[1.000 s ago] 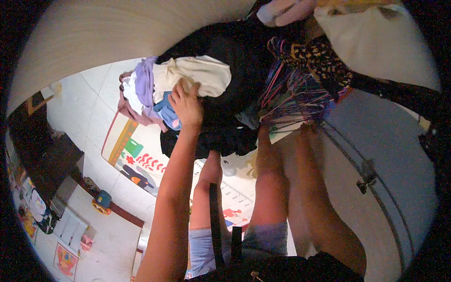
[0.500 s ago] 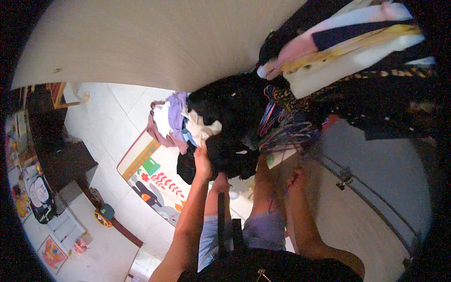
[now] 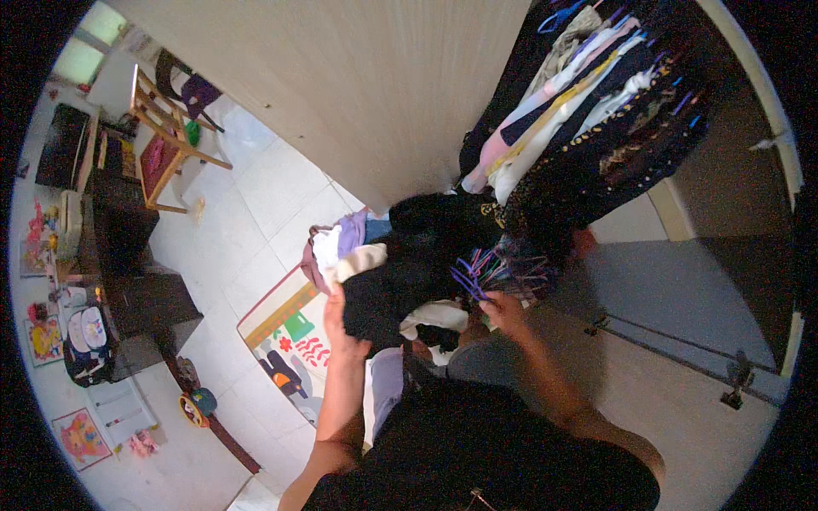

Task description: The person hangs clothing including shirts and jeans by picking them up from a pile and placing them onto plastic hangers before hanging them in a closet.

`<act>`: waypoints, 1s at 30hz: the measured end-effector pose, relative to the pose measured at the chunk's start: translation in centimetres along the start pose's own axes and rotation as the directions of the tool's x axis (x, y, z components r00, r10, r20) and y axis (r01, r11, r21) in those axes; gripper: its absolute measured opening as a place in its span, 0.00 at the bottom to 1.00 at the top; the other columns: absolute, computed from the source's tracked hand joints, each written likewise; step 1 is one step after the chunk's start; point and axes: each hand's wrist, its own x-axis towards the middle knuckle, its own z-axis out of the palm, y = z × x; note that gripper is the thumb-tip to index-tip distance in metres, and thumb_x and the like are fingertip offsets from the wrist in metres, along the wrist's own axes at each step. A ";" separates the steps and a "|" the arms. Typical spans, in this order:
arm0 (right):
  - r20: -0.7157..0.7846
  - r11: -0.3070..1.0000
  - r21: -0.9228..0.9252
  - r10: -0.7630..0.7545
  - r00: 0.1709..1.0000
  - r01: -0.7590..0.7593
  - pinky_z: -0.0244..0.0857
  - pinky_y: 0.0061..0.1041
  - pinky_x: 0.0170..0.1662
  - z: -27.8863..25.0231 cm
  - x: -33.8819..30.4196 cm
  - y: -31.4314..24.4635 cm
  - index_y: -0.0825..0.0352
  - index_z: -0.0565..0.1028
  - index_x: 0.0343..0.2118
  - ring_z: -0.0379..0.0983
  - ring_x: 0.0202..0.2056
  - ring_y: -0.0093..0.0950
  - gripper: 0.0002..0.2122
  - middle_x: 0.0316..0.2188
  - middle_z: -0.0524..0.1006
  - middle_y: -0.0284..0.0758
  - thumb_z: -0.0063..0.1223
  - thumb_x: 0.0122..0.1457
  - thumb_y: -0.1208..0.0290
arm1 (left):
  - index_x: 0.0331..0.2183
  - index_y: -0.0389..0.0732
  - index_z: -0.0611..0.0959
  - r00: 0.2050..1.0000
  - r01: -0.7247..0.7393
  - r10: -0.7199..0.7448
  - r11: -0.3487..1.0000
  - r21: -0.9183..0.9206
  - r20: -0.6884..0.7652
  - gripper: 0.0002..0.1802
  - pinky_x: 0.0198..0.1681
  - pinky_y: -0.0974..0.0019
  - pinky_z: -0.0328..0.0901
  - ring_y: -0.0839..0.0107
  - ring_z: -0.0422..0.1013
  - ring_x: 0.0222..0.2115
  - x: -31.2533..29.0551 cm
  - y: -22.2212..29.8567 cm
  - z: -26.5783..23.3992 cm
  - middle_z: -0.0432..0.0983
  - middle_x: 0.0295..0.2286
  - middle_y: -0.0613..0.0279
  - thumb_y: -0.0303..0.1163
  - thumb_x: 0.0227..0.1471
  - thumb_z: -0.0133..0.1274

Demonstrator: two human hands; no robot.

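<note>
A heap of black clothing (image 3: pixel 383 289) lies in front of me, with purple, white, mauve and cream garments (image 3: pixel 345 243) along its left side. My left hand (image 3: pixel 342 328) is closed at the left edge of the black cloth, its thumb pressed against a fold. To the right of the heap is a bundle of thin hangers (image 3: pixel 503 272), mostly purple, blue and pink. My right hand (image 3: pixel 504 311) pinches the near end of a purple hanger (image 3: pixel 467 279) at the bundle's front. Part of a pale cloth (image 3: pixel 439 317) shows between my arms.
Several clothes (image 3: pixel 554 111) hang close together at the upper right, beside a tall wooden panel (image 3: pixel 358 94). A patterned mat (image 3: pixel 290 341) covers floor tiles under the heap. At the left stand a wooden chair (image 3: pixel 166 140) and a backpack (image 3: pixel 88 341). A metal rail (image 3: pixel 673 349) runs at the right.
My right hand has risen from beside my leg to the hangers and taken hold of one. My left hand has drawn black cloth up toward me. The view has shifted, showing more hanging clothes.
</note>
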 end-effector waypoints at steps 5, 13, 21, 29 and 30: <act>0.059 0.902 -0.202 -0.379 0.924 0.382 0.66 0.30 0.36 -1.3 -0.4 -3.5 0.69 0.70 0.42 0.72 0.33 0.32 0.18 0.35 0.74 0.40 0.52 0.51 0.62 | 0.50 0.33 0.61 0.963 -0.183 0.222 0.954 -0.237 0.151 0.29 0.52 0.55 0.56 0.55 0.63 0.47 -4.3 7.0 6.4 0.63 0.47 0.46 0.46 0.54 0.37; 0.110 0.861 -0.153 -0.474 0.874 0.486 0.66 0.28 0.40 -0.9 -6.0 -12.6 0.58 0.63 0.51 0.73 0.36 0.34 0.26 0.36 0.74 0.44 0.55 0.48 0.64 | 0.49 0.37 0.65 0.918 -0.174 0.308 0.879 -0.444 0.251 0.27 0.53 0.54 0.56 0.55 0.62 0.47 -6.8 9.3 10.3 0.64 0.47 0.49 0.43 0.51 0.40; 0.152 0.454 -0.536 -0.777 0.610 0.712 0.65 0.36 0.41 4.2 -3.2 -14.7 0.57 0.67 0.48 0.71 0.37 0.41 0.24 0.40 0.73 0.42 0.49 0.47 0.53 | 0.49 0.39 0.66 0.896 0.119 0.111 0.873 -0.473 0.430 0.24 0.54 0.49 0.53 0.54 0.61 0.48 -5.7 5.0 12.6 0.63 0.48 0.52 0.41 0.52 0.39; -0.029 0.556 -0.682 -0.670 0.742 0.475 0.66 0.42 0.34 0.6 -4.0 -17.3 0.62 0.75 0.29 0.72 0.31 0.43 0.12 0.27 0.75 0.43 0.45 0.50 0.60 | 0.49 0.36 0.64 0.876 0.098 0.200 0.818 -0.567 0.439 0.26 0.55 0.55 0.51 0.56 0.59 0.49 -4.3 7.6 9.6 0.62 0.48 0.50 0.45 0.58 0.29; -0.094 0.608 -0.707 -0.587 0.804 0.362 0.65 0.43 0.33 -0.1 -3.9 -16.8 0.63 0.75 0.28 0.72 0.31 0.44 0.11 0.27 0.75 0.44 0.45 0.50 0.61 | 0.49 0.36 0.64 0.897 -0.122 0.278 0.903 -0.412 0.344 0.25 0.55 0.55 0.51 0.57 0.59 0.49 -4.2 8.3 8.7 0.62 0.48 0.50 0.43 0.57 0.29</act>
